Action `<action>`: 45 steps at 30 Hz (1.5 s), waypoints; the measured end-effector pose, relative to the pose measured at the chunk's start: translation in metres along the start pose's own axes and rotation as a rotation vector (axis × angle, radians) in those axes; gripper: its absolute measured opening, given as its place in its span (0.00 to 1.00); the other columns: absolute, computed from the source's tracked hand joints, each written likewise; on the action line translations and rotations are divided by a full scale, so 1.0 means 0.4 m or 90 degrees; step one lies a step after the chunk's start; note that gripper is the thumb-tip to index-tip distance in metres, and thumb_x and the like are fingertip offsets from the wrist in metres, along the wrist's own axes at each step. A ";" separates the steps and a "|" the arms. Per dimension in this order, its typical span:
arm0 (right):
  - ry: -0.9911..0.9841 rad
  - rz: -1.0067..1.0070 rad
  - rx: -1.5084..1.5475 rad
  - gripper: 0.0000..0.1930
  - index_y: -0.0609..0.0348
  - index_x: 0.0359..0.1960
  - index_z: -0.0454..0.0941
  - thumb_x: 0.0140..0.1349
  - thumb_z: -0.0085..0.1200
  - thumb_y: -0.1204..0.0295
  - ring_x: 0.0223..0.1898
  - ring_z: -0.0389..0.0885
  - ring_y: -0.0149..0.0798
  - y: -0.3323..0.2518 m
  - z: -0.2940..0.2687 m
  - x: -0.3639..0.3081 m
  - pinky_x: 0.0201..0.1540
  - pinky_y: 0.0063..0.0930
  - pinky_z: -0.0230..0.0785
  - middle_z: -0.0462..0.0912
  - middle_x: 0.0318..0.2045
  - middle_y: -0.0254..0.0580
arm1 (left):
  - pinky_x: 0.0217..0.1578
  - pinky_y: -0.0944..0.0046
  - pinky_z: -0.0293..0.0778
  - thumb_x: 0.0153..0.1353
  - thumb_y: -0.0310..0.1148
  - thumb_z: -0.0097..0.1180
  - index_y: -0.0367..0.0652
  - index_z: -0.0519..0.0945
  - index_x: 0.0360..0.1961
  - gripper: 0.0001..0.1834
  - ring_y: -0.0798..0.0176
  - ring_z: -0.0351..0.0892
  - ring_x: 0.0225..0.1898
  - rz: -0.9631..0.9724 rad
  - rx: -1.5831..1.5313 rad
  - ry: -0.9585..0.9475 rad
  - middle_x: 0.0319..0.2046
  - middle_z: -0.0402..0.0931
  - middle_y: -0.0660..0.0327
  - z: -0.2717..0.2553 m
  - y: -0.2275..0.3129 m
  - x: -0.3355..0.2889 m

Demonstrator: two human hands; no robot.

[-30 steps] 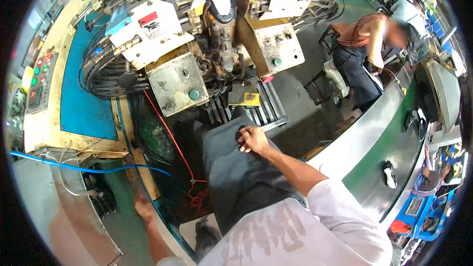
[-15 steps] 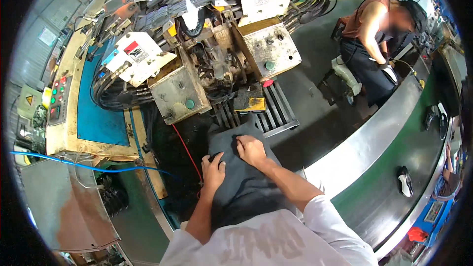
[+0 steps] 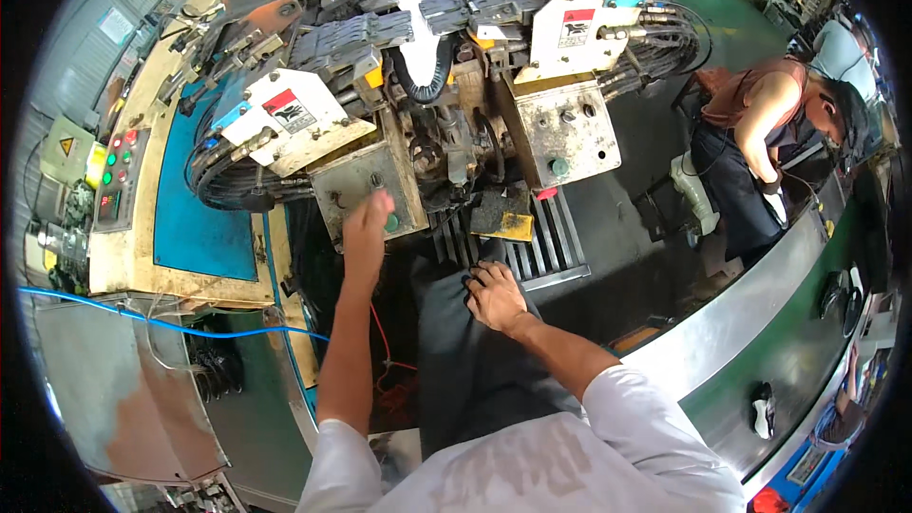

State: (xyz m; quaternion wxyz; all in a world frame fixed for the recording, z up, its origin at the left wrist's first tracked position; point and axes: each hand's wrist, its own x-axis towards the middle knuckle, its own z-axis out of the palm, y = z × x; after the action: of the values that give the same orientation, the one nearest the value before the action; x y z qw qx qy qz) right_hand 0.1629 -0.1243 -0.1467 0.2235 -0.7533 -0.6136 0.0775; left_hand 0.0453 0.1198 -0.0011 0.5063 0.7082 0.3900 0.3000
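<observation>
My left hand (image 3: 365, 220) is raised in front of the left control box (image 3: 332, 192), right beside its green button (image 3: 390, 223). Its fingers are blurred, and whether they press anything is hidden. My right hand (image 3: 495, 296) rests on my dark-clad knee (image 3: 446, 309), its fingers spread over the cloth and holding nothing. Beyond both hands stands a large machine, with a white shoe last (image 3: 415, 30) and a dark shoe upper (image 3: 424, 85) in its middle. The right control box (image 3: 567, 133) carries knobs and another green button (image 3: 559, 167).
A yellow-edged pedal (image 3: 514, 226) lies at a slatted metal grate (image 3: 560, 247). On the right, a green conveyor (image 3: 722, 399) with a metal edge carries several shoes (image 3: 763, 408). A co-worker (image 3: 760, 142) sits beyond. A blue hose (image 3: 218, 331) crosses on the left.
My left hand has left my lap and risen forward to the left control box. My right hand stays on my knee. The view has shifted, so the machine appears farther right.
</observation>
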 end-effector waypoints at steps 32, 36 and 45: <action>0.286 0.462 -0.032 0.31 0.68 0.65 0.75 0.56 0.62 0.77 0.66 0.73 0.69 0.108 -0.100 -0.769 0.69 0.56 0.68 0.73 0.65 0.69 | 0.67 0.55 0.75 0.79 0.43 0.53 0.41 0.54 0.83 0.38 0.56 0.76 0.67 0.072 -0.376 -0.236 0.70 0.71 0.52 0.090 0.277 -0.124; 0.133 0.695 -0.122 0.38 0.69 0.72 0.66 0.65 0.66 0.61 0.71 0.65 0.75 0.063 -0.045 -1.071 0.72 0.62 0.61 0.63 0.72 0.76 | 0.72 0.53 0.68 0.70 0.37 0.64 0.39 0.45 0.85 0.52 0.55 0.68 0.73 -0.020 -0.524 -0.326 0.74 0.65 0.52 0.056 0.171 -0.359; 0.198 0.692 -0.159 0.22 0.64 0.60 0.83 0.69 0.63 0.64 0.55 0.76 0.61 0.014 0.000 -1.120 0.59 0.54 0.70 0.80 0.50 0.61 | 0.73 0.54 0.64 0.71 0.30 0.64 0.42 0.42 0.85 0.52 0.51 0.70 0.71 -0.340 -0.382 -0.269 0.76 0.62 0.44 0.137 -0.114 -0.723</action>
State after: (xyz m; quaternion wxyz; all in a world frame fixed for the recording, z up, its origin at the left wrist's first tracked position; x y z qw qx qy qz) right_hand 0.0625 -0.5548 -0.2196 0.1486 -0.9835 -0.1033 -0.0038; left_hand -0.0705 -0.1460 -0.0701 0.8172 0.4505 0.3431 0.1070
